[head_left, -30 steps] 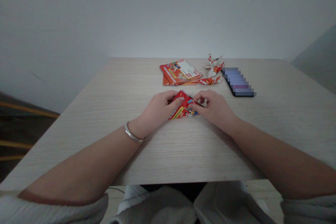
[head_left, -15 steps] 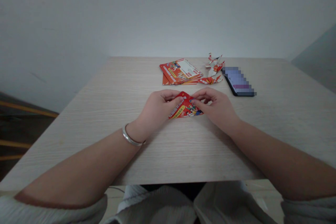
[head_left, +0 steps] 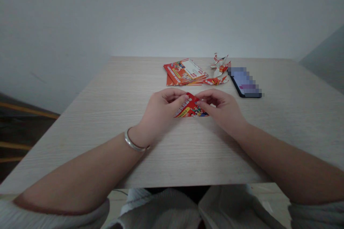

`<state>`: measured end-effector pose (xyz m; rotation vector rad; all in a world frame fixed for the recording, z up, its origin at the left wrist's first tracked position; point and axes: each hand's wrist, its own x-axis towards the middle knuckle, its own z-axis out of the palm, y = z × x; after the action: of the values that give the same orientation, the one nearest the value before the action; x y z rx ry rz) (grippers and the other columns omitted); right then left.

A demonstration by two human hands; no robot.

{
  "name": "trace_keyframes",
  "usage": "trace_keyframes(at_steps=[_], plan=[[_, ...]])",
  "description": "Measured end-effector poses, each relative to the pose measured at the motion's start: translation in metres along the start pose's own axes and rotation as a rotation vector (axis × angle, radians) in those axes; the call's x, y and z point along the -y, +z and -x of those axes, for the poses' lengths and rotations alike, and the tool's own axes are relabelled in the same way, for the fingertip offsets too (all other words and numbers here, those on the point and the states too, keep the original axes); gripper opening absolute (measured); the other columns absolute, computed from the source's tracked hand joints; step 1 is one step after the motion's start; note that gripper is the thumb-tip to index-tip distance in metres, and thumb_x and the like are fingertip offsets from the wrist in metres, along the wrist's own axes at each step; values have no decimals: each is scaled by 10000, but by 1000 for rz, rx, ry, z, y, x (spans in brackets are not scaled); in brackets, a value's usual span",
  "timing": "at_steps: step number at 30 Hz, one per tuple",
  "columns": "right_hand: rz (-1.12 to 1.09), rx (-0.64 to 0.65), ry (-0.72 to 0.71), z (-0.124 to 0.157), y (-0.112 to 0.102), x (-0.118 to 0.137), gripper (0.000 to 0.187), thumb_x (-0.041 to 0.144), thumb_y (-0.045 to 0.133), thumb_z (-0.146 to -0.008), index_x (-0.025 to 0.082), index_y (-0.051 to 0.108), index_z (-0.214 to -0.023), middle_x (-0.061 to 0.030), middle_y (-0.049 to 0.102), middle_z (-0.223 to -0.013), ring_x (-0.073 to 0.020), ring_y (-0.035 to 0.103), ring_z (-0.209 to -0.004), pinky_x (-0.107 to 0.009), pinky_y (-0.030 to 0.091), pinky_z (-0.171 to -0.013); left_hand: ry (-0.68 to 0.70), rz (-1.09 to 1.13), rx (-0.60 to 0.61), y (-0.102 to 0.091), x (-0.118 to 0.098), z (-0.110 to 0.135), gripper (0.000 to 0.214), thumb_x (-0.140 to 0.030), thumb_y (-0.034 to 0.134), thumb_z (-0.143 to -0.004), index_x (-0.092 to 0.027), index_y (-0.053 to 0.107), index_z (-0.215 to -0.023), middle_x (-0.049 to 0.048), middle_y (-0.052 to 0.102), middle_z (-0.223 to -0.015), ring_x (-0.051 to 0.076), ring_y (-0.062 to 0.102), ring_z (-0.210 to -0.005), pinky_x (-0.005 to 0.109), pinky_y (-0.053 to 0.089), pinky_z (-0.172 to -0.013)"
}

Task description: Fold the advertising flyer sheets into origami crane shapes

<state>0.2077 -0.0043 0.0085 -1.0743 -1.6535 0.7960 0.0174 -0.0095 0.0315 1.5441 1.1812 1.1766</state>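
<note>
Between my two hands is a red printed sheet of paper (head_left: pixel 191 108), folded to a triangle with its point away from me. White lettering, a yellow label and cartoon figures show on its upper face. My left hand (head_left: pixel 165 109) pinches its left side, thumb on top and fingers behind. On the right edge, my right hand (head_left: pixel 220 107) grips it the same way, thumb over the paper near the figures. The fingertips behind the paper are partly hidden. A silver bangle (head_left: pixel 131 142) circles my left wrist.
Past my hands lies a stack of red and white printed leaflets (head_left: pixel 185 72). Right of it sit folded paper pieces (head_left: pixel 220 68), pointed like origami. A phone (head_left: pixel 245 84) with a blurred screen rests farther right. A wall (head_left: pixel 172 14) borders the far edge of the wooden table (head_left: pixel 107 89).
The folded paper has shifted slightly away from me, and less of its lower left corner shows. Both hands keep their pinch, with only small finger movements.
</note>
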Motion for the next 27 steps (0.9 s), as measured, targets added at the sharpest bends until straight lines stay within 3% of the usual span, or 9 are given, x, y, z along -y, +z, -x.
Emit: trace_keyframes(at_steps=[7,14,19,27], plan=[[-25,-13,-18,1,1,5,134,208,711,-816,232,781,-928,-2,754,-824,-123,624,-670,-268,481,-592,67,-4,-59,1,-2,5,152,-295,725,-837,-168,775,-904,38,791,-855,144,716,-746,231,566,-666],[-15,-38,-54,3,3,11,131,210,705,-823,241,785,-922,-6,761,-841,-130,629,-676,-280,501,-611,100,54,-63,2,-6,9,65,-216,704,-845,-172,683,-888,-3,751,-741,115,710,-681,188,545,-610],[-28,-46,-50,4,3,11,131,213,712,-822,245,798,-915,-7,780,-859,-141,664,-711,-295,529,-656,94,71,-81,3,-4,10,75,-227,723,-824,-169,706,-869,16,771,-821,117,720,-730,194,556,-647],[-27,-45,-36,5,2,11,154,209,715,-819,262,821,-918,-3,800,-875,-161,705,-763,-312,554,-702,56,120,-98,4,-6,8,67,-209,742,-793,-178,725,-850,-3,766,-760,103,705,-670,175,541,-593]])
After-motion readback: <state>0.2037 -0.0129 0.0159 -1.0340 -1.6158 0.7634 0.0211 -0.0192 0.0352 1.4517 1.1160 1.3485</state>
